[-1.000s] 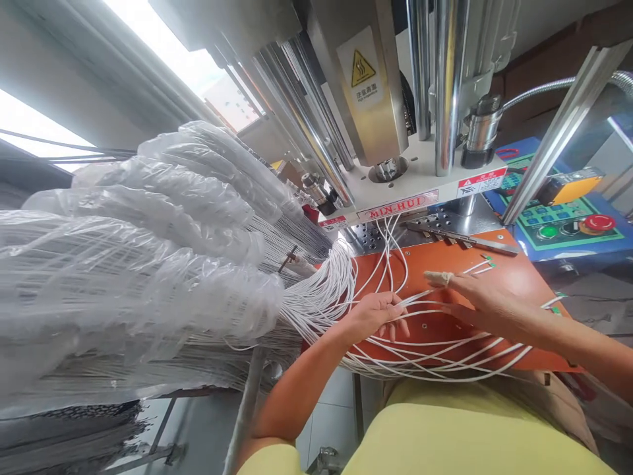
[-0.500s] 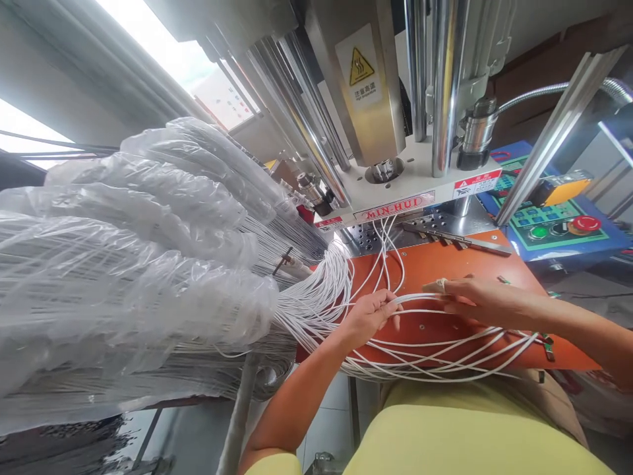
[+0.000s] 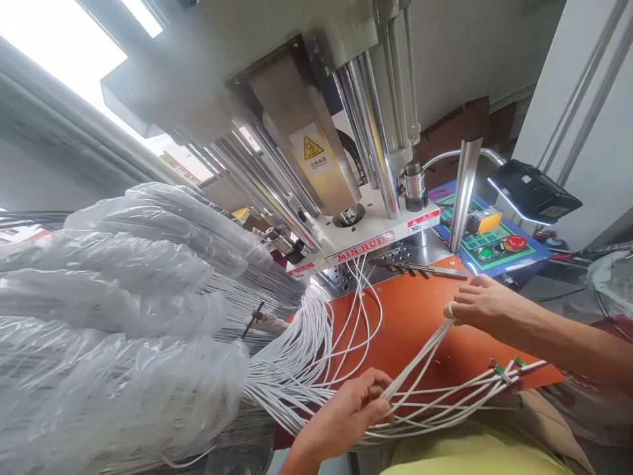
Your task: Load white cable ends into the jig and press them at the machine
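Observation:
My left hand (image 3: 359,406) is low at the front of the orange work surface, its fingers curled around several white cables (image 3: 420,356). My right hand (image 3: 482,303) is up and to the right, pinching the far ends of these cables. A pale wrap (image 3: 449,310) shows at its fingertips. The held strands run taut between both hands. Below them, more white cables (image 3: 455,402) lie along the front edge, with small green pieces (image 3: 503,373) at their right ends. The cable ends inside my right hand are hidden.
A press with a MIN-HUI plate (image 3: 361,246) stands behind the orange surface (image 3: 395,310), cables running under it. A metal bar (image 3: 430,269) lies before it. Plastic-wrapped cable bundles (image 3: 148,369) fill the left. A blue control panel (image 3: 494,247) and a lamp (image 3: 537,188) are at right.
The view has shifted and tilted, showing more of the press. My hands have moved apart: the left is nearer my body, the right farther up. The cables between them now slope upward to the right.

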`<state>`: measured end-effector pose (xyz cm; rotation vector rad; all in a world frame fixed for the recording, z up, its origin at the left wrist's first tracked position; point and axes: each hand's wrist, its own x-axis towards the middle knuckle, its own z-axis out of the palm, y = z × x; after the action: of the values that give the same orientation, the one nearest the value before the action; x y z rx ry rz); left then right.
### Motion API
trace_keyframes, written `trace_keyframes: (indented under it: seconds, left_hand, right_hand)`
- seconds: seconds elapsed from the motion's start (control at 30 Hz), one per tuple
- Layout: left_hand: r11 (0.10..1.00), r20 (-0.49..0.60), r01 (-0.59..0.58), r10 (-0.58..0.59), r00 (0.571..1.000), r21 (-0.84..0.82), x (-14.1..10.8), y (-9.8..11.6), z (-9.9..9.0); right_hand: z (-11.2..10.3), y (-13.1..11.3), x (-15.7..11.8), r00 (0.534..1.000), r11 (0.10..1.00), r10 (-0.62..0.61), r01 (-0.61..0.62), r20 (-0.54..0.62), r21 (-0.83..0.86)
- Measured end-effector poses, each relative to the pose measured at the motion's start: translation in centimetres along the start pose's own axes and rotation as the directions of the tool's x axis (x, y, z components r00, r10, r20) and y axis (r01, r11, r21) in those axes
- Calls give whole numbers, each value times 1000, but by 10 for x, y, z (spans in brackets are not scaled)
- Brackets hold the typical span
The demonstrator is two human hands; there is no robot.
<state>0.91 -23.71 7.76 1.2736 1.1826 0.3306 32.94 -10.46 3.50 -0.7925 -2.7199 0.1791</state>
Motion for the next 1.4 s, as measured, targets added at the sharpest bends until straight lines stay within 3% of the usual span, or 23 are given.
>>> trace_keyframes:
  seconds: [0.07,0.13,0.2,0.27,0.33,0.4,0.5,0.6,0.7,0.77,0.87,0.97,1.07,1.17,1.3,1.4]
  left_hand:
    - [986,35,-53,60,998,-160,17,5,12]
    - [930,10,-86,96,995,-356,43,12,29]
    - [852,-3,-53,60,998,-521,69,19,44]
    - [792,-20,-16,4,1000,-610,87,22,51]
    - [762,-62,-20,-26,998,-647,93,22,52]
    - [764,-85,-48,-9,996,-644,92,21,50]
    - [780,-72,-44,-1,997,-624,90,20,49]
    - [809,-66,-17,-28,997,-587,95,24,52]
    - [854,-126,-100,41,991,-510,104,30,56]
    - [866,-189,-168,87,978,-471,109,32,57]
    - [861,-262,-190,68,963,-473,115,30,55]
    - [859,-310,-198,49,949,-472,120,25,50]
    - [859,-317,-205,53,947,-470,125,22,46]
    - [884,-330,-214,73,941,-415,127,20,44]
    - [925,-433,-252,111,895,-285,128,15,39]
    - [931,-418,-247,119,901,-267,127,12,36]
  right_hand:
    - [13,-21,13,995,994,-101,102,14,-44]
    - [20,-44,29,979,984,-177,178,100,-6]
    - [14,-58,41,965,982,-187,177,184,69]
    - [-4,-55,45,965,973,-184,151,187,176]
    - [-25,-36,42,987,940,-133,96,93,328]
    - [-35,-11,35,999,866,52,-49,9,498]
    - [-24,9,27,974,728,224,-188,29,659]
    - [-1,-5,25,974,601,145,-224,171,767]
    - [10,-29,26,971,537,53,-224,232,813]
    - [11,-30,27,976,574,90,-212,197,791]
    - [16,-2,31,959,706,281,-225,26,672]
    - [27,42,38,904,888,406,-356,-133,292]
    - [36,68,47,923,920,385,-384,-10,-71]
    - [39,70,56,923,921,361,-330,133,-209]
    - [37,54,61,880,901,422,-379,220,-213]
    - [35,41,54,810,859,493,-510,318,-33]
